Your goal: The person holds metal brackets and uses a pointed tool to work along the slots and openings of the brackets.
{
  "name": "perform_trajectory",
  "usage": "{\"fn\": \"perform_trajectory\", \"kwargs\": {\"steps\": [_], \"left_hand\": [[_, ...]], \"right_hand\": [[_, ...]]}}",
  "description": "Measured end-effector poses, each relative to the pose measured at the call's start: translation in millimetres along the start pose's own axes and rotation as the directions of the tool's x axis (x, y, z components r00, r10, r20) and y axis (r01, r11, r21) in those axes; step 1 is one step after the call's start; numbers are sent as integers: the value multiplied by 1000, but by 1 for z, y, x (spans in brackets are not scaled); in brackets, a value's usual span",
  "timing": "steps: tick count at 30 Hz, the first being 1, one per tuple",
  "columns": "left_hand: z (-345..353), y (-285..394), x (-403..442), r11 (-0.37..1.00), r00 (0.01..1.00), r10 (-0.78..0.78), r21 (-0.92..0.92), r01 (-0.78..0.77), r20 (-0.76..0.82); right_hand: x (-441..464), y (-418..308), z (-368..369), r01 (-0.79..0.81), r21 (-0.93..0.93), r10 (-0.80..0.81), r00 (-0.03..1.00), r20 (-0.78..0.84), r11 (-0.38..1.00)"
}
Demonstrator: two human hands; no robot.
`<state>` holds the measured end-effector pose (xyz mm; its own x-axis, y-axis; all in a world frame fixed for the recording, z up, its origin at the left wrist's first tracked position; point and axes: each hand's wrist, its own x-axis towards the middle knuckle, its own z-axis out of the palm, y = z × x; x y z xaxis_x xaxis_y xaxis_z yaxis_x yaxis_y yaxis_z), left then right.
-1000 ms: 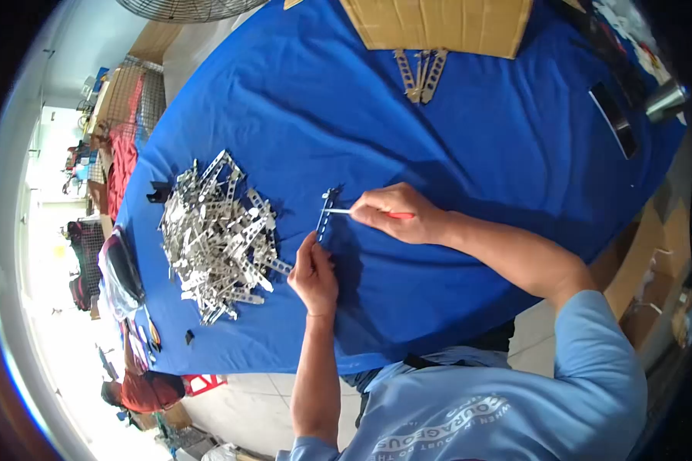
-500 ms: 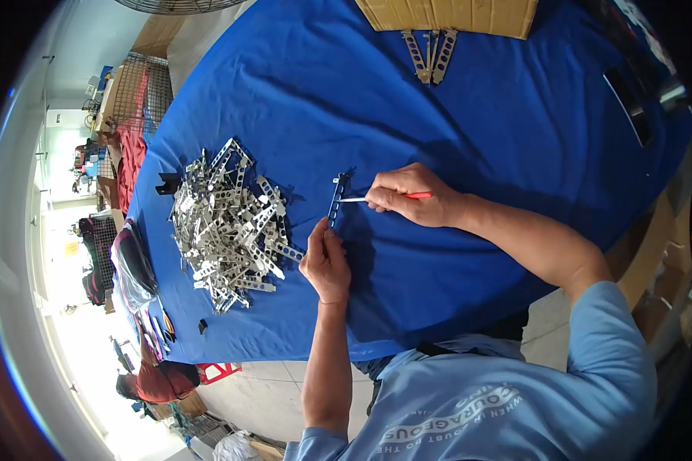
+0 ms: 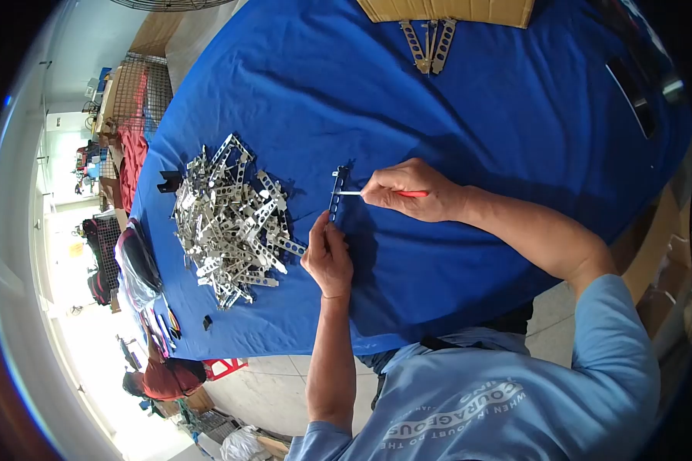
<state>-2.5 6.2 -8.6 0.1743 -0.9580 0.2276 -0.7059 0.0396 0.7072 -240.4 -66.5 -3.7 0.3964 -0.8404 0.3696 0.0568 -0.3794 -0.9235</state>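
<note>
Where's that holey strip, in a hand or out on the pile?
In hand: the left hand pinches one end of the holey strip.

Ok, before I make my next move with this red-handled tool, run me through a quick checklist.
1. Left hand holding the holed strip by its near end: ok.
2. Right hand holding the red-handled tool: ok.
3. Tool tip touching the strip: cannot tell; they overlap in this view.
4. Tool clear of the metal pile: ok, the pile lies off to the left.
5. Strip's surface condition: cannot tell, too small.
</note>
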Motion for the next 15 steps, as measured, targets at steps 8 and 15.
{"fn": "perform_trajectory", "kwargs": {"steps": [8,15], "left_hand": [[0,2,0,1000,1000,0,12,0,-4],[0,1,0,1000,1000,13,6,-13,-9]], "right_hand": [[0,-3,0,-38,13,38,999,-13,999],[-1,-3,-6,-116,12,115,991,73,993]]}}
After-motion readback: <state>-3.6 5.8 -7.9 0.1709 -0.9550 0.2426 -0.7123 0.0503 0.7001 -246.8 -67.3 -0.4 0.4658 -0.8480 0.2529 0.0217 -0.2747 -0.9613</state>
